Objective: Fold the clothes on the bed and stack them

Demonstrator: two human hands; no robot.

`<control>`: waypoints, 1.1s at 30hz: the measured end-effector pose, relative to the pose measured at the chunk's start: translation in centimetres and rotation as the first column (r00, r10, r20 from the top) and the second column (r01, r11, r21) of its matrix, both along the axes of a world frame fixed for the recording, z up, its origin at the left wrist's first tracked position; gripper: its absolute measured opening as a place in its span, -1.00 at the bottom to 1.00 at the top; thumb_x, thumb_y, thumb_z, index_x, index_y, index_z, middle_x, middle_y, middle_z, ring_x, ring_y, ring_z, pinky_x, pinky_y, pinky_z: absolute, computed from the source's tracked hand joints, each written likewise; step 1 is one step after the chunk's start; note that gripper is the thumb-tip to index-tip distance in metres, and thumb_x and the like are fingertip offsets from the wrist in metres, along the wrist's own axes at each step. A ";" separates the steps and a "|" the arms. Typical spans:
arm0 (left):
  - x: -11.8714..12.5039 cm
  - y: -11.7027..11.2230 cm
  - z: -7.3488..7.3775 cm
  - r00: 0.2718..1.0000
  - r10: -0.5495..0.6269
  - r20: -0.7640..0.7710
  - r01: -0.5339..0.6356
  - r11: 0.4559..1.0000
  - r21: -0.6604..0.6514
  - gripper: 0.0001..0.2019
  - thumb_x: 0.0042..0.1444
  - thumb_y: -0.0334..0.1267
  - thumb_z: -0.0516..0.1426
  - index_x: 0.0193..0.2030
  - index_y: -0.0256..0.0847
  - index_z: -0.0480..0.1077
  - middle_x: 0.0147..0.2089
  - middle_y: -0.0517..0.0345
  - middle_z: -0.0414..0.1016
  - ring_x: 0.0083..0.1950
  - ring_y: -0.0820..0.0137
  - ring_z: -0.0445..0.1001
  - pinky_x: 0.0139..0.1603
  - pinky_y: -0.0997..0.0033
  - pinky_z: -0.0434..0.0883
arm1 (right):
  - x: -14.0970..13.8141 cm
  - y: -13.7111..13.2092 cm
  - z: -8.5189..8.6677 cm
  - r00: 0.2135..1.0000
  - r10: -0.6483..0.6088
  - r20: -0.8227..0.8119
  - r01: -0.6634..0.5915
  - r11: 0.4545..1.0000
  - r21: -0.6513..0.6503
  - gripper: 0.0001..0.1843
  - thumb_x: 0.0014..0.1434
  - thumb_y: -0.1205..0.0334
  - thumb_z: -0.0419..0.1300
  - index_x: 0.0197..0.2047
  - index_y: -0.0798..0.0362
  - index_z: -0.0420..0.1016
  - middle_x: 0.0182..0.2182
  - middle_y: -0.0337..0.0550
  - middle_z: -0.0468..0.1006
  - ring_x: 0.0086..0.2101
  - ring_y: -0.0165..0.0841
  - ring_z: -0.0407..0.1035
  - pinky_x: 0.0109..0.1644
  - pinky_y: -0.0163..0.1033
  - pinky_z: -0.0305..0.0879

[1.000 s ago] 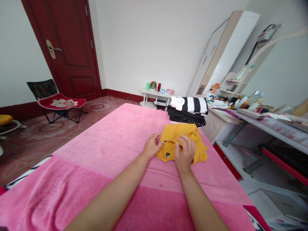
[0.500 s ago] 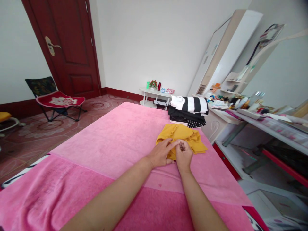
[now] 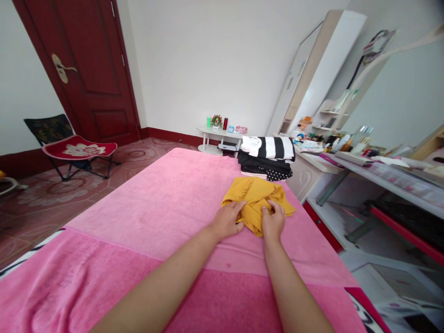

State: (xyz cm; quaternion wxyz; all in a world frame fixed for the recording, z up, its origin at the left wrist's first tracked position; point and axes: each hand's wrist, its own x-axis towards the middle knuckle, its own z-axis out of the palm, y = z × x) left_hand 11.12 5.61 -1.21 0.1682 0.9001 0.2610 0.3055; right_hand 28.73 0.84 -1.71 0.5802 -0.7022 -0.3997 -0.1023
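1. So I was watching through the head cam, and the yellow garment (image 3: 255,196) sat right of center, bunched up and wrinkled on the pink blanket (image 3: 163,199).
2. My left hand (image 3: 227,222) was on its near left edge. Thumb and index finger stood apart with yellow cloth showing between them, so I'd call that one open.
3. My right hand (image 3: 274,223) was on the near right part of the cloth, fingers curled. Honestly couldn't tell whether it had a pinch of fabric or was just touching it.
4. Just beyond the yellow thing, a bit right of center, was a pile of clothes: a black-and-white striped piece (image 3: 272,148) on top, with black clothing (image 3: 262,163) and a polka-dot piece (image 3: 279,175) under it.
5. Upper middle, by the wall, a little white stand (image 3: 211,132) held a green can (image 3: 208,122), a small potted plant (image 3: 216,121) and a red cylinder (image 3: 225,123).
6. Far left of the frame I had a red-seated folding chair (image 3: 81,148), with the dark red door (image 3: 78,69) behind it in the upper left.
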 end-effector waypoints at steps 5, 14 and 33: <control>-0.2 0.3 0.1 0.999 0.043 -0.029 -0.044 0.997 -0.057 -0.41 0.01 -0.40 0.03 0.25 -0.16 0.16 -0.14 0.10 0.50 -0.16 0.32 0.45 -0.11 0.37 0.37 | 1.5 0.6 -1.5 0.988 0.029 -0.151 -0.049 0.990 -0.133 -0.51 -0.04 0.08 0.10 -0.06 0.15 0.43 -0.09 0.07 0.48 -0.08 -0.16 0.33 0.07 -0.10 0.17; -0.9 -0.3 0.6 0.986 0.166 -0.018 -0.166 0.964 -0.210 -0.56 0.07 -0.36 -0.01 0.12 -0.13 0.35 -0.19 0.07 0.54 -0.18 0.30 0.49 -0.12 0.34 0.38 | 1.6 0.7 -1.8 0.980 0.093 -0.177 -0.116 0.986 -0.121 -0.57 0.00 0.03 0.09 -0.12 0.10 0.45 -0.13 0.01 0.53 -0.12 -0.19 0.38 0.00 -0.14 0.22; -18.1 9.0 3.0 0.565 0.757 0.327 -0.732 0.643 -0.225 -0.64 -0.03 -0.32 0.11 -0.03 -0.18 0.37 0.04 -0.04 0.37 0.16 0.12 0.25 0.19 0.07 0.16 | -0.9 1.1 -0.5 0.971 0.118 0.206 -0.041 0.939 -0.342 -0.54 -0.04 0.01 0.17 -0.11 0.10 0.37 -0.15 0.02 0.37 -0.10 -0.13 0.26 -0.01 -0.11 0.20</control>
